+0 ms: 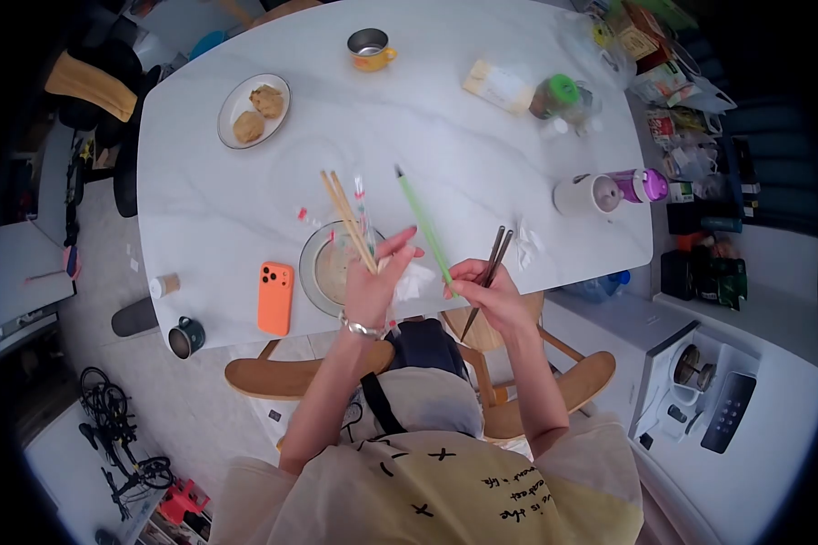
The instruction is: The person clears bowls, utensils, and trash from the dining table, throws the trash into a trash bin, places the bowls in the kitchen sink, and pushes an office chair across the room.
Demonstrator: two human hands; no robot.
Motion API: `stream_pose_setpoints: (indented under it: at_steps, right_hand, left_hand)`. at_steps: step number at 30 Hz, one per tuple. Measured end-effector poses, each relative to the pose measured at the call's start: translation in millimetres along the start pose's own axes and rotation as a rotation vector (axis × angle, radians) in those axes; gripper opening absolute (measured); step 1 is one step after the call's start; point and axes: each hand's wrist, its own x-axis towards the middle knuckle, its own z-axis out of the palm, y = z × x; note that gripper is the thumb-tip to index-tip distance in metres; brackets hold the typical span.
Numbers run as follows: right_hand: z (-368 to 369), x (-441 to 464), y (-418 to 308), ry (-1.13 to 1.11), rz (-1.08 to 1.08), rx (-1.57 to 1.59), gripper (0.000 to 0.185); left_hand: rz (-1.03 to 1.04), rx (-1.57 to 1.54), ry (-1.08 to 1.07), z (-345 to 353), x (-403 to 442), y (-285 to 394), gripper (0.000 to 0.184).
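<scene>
My left hand [378,286], with a bracelet at its wrist, is closed around a pair of light wooden chopsticks [344,213], some fingers stretched to the right. A clear wrapper with red marks [362,204] stands beside the chopsticks; whether the hand grips it too, I cannot tell. Below that hand lies a round clear-rimmed dish [311,283], partly hidden. My right hand [491,295] pinches a thin green stick with a dark tip [421,213], perhaps a pencil. The same hand holds a pair of dark chopsticks [496,257]. Crumpled white tissue [415,282] sits between the hands.
An orange phone [275,298] and dark green mug [186,337] are at left. Farther back are a plate [226,133] of round pastries, a yellow cup [369,62] and a green-lidded jar [563,89]. A white cup [577,194] and purple bottle [643,185] stand right.
</scene>
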Motion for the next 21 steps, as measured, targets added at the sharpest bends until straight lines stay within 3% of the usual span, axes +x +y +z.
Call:
stream_pose_setpoints:
  at_steps: [6, 8, 10, 13, 16, 19, 21]
  right_hand:
    - [-24, -6, 2, 0.035, 0.030, -0.212, 0.016]
    - [-68, 3, 20, 0.275, -0.210, -0.440, 0.018]
    - [-92, 8, 20, 0.830, -0.247, -1.148, 0.018]
    - [-147, 16, 64, 0.849, -0.273, -1.438, 0.019]
    - [-177, 24, 77, 0.825, -0.203, -1.254, 0.019]
    - [-136, 29, 44, 0.530, -0.277, -0.520, 0.017]
    - [-89, 23, 20, 0.418, -0.194, -0.510, 0.012]
  left_hand:
    - [-0.065, -0.058, -0.165, 9, 21, 6, 0.019]
    - [-0.096, -0.076, -0.155, 11, 22, 3, 0.018]
    - [-0.129, -0.109, -0.136, 11, 23, -3, 0.017]
    - [-0.153, -0.114, -0.099, 12, 24, -7, 0.016]
    - [-0.145, -0.094, -0.068, 13, 27, -14, 0.014]
    - [-0.124, -0.006, -0.044, 13, 32, -22, 0.014]
    - [-0.152, 0.062, -0.069, 14, 31, -20, 0.012]
